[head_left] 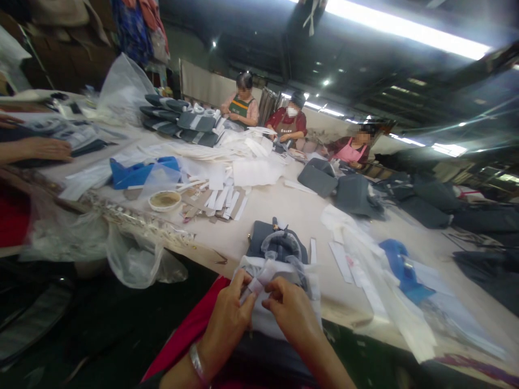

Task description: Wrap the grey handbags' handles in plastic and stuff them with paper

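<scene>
A white strip (264,272) is pinched between the thumb and fingers of the left hand (233,306). The right hand (294,309) is held half-curled just to the right; whether anything is gripped by it cannot be told. A dark bag (257,240) is laid just beyond both hands, on the near side of the table (279,208). A tub (165,209) is set farther left.

Workshop, long worktable (279,205), aproned workers (242,104)
</scene>
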`<state>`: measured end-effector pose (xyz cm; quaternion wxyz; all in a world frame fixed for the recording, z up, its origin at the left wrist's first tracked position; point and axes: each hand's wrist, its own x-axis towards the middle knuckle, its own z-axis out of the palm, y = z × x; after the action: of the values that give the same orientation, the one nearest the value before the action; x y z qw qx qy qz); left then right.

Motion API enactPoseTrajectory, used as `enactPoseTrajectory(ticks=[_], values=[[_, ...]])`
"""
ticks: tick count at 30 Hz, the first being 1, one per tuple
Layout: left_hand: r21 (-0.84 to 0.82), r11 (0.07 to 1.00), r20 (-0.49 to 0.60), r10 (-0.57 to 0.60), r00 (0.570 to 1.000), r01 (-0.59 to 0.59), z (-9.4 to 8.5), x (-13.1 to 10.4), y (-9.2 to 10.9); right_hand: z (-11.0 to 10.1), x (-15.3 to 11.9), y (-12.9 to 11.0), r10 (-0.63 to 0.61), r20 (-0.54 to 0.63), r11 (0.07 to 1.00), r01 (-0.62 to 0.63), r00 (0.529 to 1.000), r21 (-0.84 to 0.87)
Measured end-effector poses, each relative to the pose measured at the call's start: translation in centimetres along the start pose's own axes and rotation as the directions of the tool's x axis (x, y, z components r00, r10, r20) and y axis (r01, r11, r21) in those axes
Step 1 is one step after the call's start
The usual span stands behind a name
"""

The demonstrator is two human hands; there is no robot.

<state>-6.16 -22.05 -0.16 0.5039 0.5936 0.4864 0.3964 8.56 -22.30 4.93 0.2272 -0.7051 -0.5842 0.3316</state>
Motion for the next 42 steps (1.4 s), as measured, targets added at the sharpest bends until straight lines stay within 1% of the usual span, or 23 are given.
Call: enactPoseTrajectory(ticks=[2, 4, 8, 10, 12, 16, 18, 23, 24, 25, 26, 27, 28, 30, 31, 32, 33, 34, 35, 37, 38, 40, 42], values=[[-0.064, 0.998, 0.019, -0.028, 0.999, 0.029, 0.0, 0.0, 0.0, 0.1, 0.1, 0.8, -0.005, -0.021, 0.998, 0.007, 1.000, 0.059], [-0.155, 0.986, 0.041, -0.055, 0.998, 0.061, 0.0, 0.2, -0.3, 0.4, 0.3, 1.5, -0.031, -0.016, 0.991, 0.032, 0.999, 0.128], [-0.351, 0.925, 0.117, -0.115, 0.987, 0.149, -0.2, 0.8, -1.1, 1.4, 1.0, 2.6, -0.058, -0.047, 0.968, 0.068, 0.997, 0.240], [-0.409, 0.893, 0.172, -0.128, 0.977, 0.188, -0.3, 0.9, -1.4, 2.1, 1.4, 3.1, -0.057, -0.064, 0.953, 0.073, 0.996, 0.294], [-0.431, 0.875, 0.215, -0.135, 0.967, 0.218, -0.5, 1.0, -1.6, 2.8, 1.8, 3.4, -0.044, -0.076, 0.939, 0.067, 0.996, 0.337], [-0.414, 0.877, 0.269, -0.139, 0.953, 0.245, -0.8, 1.1, -1.6, 3.9, 2.4, 3.3, 0.002, -0.118, 0.926, 0.043, 0.993, 0.376], [-0.410, 0.875, 0.278, -0.149, 0.949, 0.257, -0.9, 1.1, -1.6, 4.2, 2.5, 3.0, 0.006, -0.143, 0.938, 0.044, 0.990, 0.344], [-0.406, 0.870, 0.312, -0.157, 0.937, 0.281, -0.6, 1.2, -1.4, 4.6, 2.1, 2.5, 0.003, -0.231, 0.989, 0.031, 0.973, 0.144], [-0.407, 0.870, 0.312, -0.154, 0.938, 0.278, -0.6, 1.1, -1.5, 4.6, 2.1, 2.6, 0.002, -0.245, 0.987, 0.037, 0.970, 0.155], [-0.413, 0.868, 0.303, -0.153, 0.941, 0.274, -0.5, 1.1, -1.6, 4.6, 2.0, 2.6, 0.000, -0.246, 0.976, 0.053, 0.969, 0.211], [-0.420, 0.866, 0.291, -0.154, 0.944, 0.270, -0.4, 1.1, -1.7, 4.6, 1.8, 2.6, -0.001, -0.231, 0.948, 0.075, 0.973, 0.311], [-0.425, 0.864, 0.284, -0.155, 0.946, 0.269, -0.4, 1.2, -1.8, 4.5, 1.7, 2.6, 0.002, -0.207, 0.896, 0.090, 0.978, 0.435], [-0.431, 0.861, 0.280, -0.155, 0.947, 0.269, -0.4, 1.2, -1.9, 4.5, 1.6, 2.5, 0.007, -0.170, 0.822, 0.091, 0.985, 0.562], [-0.441, 0.854, 0.292, -0.154, 0.944, 0.276, -0.4, 1.3, -2.1, 4.3, 1.2, 2.2, -0.001, -0.055, 0.645, 0.043, 0.998, 0.763], [-0.446, 0.850, 0.305, -0.151, 0.940, 0.281, -0.4, 1.3, -2.1, 4.1, 1.1, 2.1, -0.018, 0.006, 0.574, 0.006, 1.000, 0.819], [-0.450, 0.846, 0.321, -0.148, 0.936, 0.288, -0.5, 1.3, -2.1, 3.9, 0.9, 1.9, -0.039, 0.057, 0.533, -0.027, 0.998, 0.846], [-0.449, 0.843, 0.339, -0.147, 0.929, 0.297, -0.6, 1.3, -2.0, 3.6, 0.7, 1.8, -0.064, 0.093, 0.529, -0.045, 0.994, 0.847], [-0.442, 0.842, 0.360, -0.150, 0.921, 0.310, -0.7, 1.3, -2.0, 3.1, 0.5, 1.8, -0.087, 0.107, 0.565, -0.039, 0.990, 0.824], [-0.429, 0.844, 0.379, -0.155, 0.913, 0.321, -0.8, 1.3, -1.9, 2.5, 0.3, 1.9, -0.100, 0.095, 0.630, -0.011, 0.990, 0.777], [-0.391, 0.860, 0.389, -0.170, 0.905, 0.329, -1.3, 1.3, -1.8, 0.8, 0.1, 2.2, -0.115, 0.000, 0.761, 0.088, 0.993, 0.643], [-0.373, 0.871, 0.375, -0.176, 0.910, 0.321, -1.6, 1.3, -1.8, -0.3, 0.0, 2.5, -0.119, -0.069, 0.799, 0.137, 0.991, 0.586], [-0.327, 0.901, 0.329, -0.174, 0.928, 0.285, -2.4, 1.4, -1.8, -2.8, 0.1, 3.1, -0.103, -0.218, 0.825, 0.206, 0.970, 0.526], [-0.211, 0.953, 0.245, -0.162, 0.956, 0.216, -3.3, 2.0, -1.7, -5.4, 0.8, 3.8, -0.076, -0.328, 0.839, 0.238, 0.942, 0.489]])
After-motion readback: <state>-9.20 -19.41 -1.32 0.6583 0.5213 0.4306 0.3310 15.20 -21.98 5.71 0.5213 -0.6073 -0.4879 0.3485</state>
